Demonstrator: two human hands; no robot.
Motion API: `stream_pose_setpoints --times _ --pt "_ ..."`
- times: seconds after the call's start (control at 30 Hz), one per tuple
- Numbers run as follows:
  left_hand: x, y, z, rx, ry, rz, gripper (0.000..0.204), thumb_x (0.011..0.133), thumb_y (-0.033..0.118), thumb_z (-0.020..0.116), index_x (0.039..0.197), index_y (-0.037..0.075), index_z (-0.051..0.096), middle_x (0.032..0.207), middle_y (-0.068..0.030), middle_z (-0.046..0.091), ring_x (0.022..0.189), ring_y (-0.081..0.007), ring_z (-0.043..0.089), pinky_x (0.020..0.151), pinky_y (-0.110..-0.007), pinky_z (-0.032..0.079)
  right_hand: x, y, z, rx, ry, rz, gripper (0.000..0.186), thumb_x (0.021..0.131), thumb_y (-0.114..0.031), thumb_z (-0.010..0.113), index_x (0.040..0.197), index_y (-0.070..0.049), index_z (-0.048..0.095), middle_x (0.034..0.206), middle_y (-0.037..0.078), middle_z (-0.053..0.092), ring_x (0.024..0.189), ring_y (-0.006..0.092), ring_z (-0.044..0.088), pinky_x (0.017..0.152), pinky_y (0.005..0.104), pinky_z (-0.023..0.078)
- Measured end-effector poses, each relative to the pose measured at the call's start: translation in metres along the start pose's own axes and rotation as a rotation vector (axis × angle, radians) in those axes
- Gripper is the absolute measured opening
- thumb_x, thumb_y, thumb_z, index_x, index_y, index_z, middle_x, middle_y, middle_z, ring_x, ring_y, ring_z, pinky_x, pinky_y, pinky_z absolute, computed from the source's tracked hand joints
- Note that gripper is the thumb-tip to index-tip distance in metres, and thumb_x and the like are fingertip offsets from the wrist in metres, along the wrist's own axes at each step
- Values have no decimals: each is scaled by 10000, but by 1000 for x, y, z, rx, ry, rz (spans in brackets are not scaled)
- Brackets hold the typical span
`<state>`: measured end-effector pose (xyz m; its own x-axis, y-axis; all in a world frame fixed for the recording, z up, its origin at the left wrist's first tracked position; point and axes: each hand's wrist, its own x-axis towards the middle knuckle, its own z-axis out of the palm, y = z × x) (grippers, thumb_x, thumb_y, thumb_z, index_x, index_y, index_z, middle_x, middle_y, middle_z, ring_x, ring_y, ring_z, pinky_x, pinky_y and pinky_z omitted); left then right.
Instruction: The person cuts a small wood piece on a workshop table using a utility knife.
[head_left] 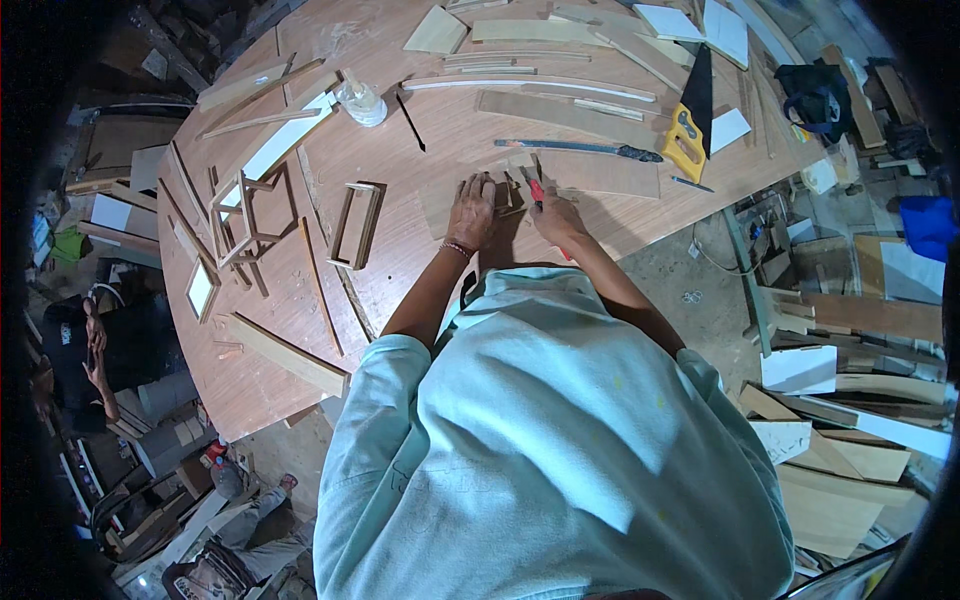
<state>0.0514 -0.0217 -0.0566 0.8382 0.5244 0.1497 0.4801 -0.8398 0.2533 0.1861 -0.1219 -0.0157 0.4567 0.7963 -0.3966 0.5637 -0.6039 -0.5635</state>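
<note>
My left hand (470, 213) bears down on a small brown wooden piece (509, 196) near the front edge of the table, its fingers curled beside the piece. Closed in my right hand (560, 222) is a red-handled tool (537, 190). Its dark end points at the wood, but its exact kind is unclear. A thin board (600, 178) lies flat beyond my right hand. Further off rests a blue metal bar (560, 147) with a dark wrapped end.
A yellow-handled handsaw (686, 140) lies to the right on the round wooden table (385, 230). Small wooden frames (357, 225) stand left, near a plastic jar (362, 105). Strips and boards line the far side. Another person's hands (96, 345) show at far left. Offcuts (840, 480) pile up at right.
</note>
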Motion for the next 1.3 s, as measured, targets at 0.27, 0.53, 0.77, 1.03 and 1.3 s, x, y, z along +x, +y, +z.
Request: stream_pose_setpoints --times 0.27,0.53,0.77,1.03,1.3 --pt "-4 -1 2 45 2 35 423 671 112 496 1060 -30 410 1158 -212 378 1121 -327 335 964 -410 235 -2 2 5 -50 5 -1 414 780 -271 441 1006 72 391 833 257 554 801 375 547 722 436 428" --pt "-3 6 0 21 19 -3 401 674 127 506 1038 -26 435 1127 -213 420 1092 -335 373 941 -396 273 -13 -1 15 -76 46 -54 381 799 -256 419 1006 61 372 799 275 547 765 407 542 709 468 419" --pt "-7 12 -5 -48 120 12 430 682 212 569 1039 8 441 1102 -173 433 1051 -330 401 878 -375 343 -21 8 20 -106 129 -145 336 806 -206 403 931 106 416 711 250 561 689 376 567 629 439 451" --pt "-6 11 -4 66 134 32 388 643 180 565 987 29 467 1075 -132 424 995 -307 414 842 -367 351 -28 6 24 -64 78 -99 362 811 -222 398 973 103 403 712 263 548 686 395 553 620 469 429" --pt "-3 11 -5 -26 170 49 360 631 182 571 944 28 481 1011 -118 443 936 -285 435 809 -355 365 -17 18 38 -147 37 -182 353 825 -165 350 992 144 385 745 270 552 698 381 563 631 445 443"
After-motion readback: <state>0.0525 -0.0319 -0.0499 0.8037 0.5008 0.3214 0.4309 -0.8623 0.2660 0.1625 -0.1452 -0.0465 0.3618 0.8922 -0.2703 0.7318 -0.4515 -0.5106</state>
